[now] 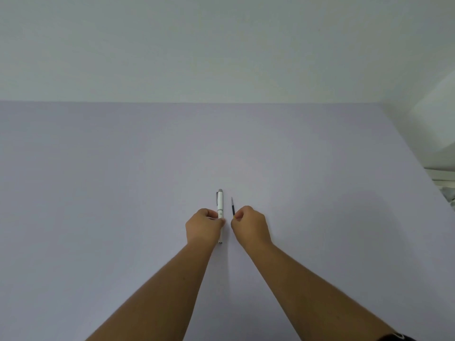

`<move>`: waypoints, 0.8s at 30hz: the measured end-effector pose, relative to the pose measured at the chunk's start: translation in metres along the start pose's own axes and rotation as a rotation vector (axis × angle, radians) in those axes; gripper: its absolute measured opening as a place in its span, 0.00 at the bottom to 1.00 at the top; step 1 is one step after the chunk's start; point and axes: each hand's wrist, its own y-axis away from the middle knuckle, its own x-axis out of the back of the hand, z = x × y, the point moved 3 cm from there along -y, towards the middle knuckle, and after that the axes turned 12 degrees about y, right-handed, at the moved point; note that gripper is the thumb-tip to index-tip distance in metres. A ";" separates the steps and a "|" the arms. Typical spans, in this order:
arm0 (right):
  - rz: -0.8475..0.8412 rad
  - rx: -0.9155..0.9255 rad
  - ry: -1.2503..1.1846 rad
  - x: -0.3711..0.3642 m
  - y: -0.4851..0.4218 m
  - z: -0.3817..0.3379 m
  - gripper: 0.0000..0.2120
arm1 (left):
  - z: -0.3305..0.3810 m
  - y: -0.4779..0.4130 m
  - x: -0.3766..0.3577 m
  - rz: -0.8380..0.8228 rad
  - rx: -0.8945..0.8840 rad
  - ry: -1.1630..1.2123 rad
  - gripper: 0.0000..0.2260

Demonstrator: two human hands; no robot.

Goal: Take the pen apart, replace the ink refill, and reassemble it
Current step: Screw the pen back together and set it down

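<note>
A white pen [220, 201] with a grey cap end and a clip lies lengthwise on the pale purple table [123, 180], pointing away from me. My left hand [204, 226] is closed around its middle, and its near end shows below the hand. Just right of it, a thin dark ink refill [232, 206] points away from me. My right hand [251, 226] pinches the refill's near end between thumb and fingers. The two hands are close together, a small gap apart.
A pale wall rises behind the table's far edge. At the right, past the table's slanted edge, stand a white surface [433, 134] and some blurred items [449, 193].
</note>
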 end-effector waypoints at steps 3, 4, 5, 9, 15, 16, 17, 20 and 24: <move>0.010 0.006 -0.016 -0.001 0.000 0.000 0.07 | 0.000 0.000 0.000 0.004 -0.002 0.007 0.08; 0.011 0.009 -0.019 -0.002 0.000 -0.001 0.07 | 0.000 0.000 0.001 0.004 -0.003 0.006 0.08; 0.012 0.013 -0.018 -0.002 0.001 -0.001 0.07 | -0.001 0.000 0.001 0.005 -0.004 0.006 0.08; 0.017 0.020 -0.016 -0.002 0.001 -0.001 0.07 | -0.002 0.000 0.002 0.007 -0.012 -0.001 0.08; 0.020 0.034 -0.008 -0.003 0.002 0.000 0.07 | -0.003 0.000 0.001 0.008 -0.011 0.001 0.09; 0.022 0.037 -0.006 -0.003 0.002 0.000 0.07 | -0.003 -0.001 0.001 0.007 -0.013 -0.002 0.10; 0.025 0.038 -0.006 -0.003 0.002 0.000 0.07 | -0.003 -0.001 0.001 0.006 -0.016 -0.005 0.10; 0.032 0.035 -0.017 -0.004 0.002 0.000 0.06 | -0.002 0.000 0.002 0.003 -0.022 0.003 0.10; 0.038 0.037 -0.032 -0.003 0.004 0.001 0.07 | -0.002 0.001 0.002 -0.002 -0.031 -0.008 0.11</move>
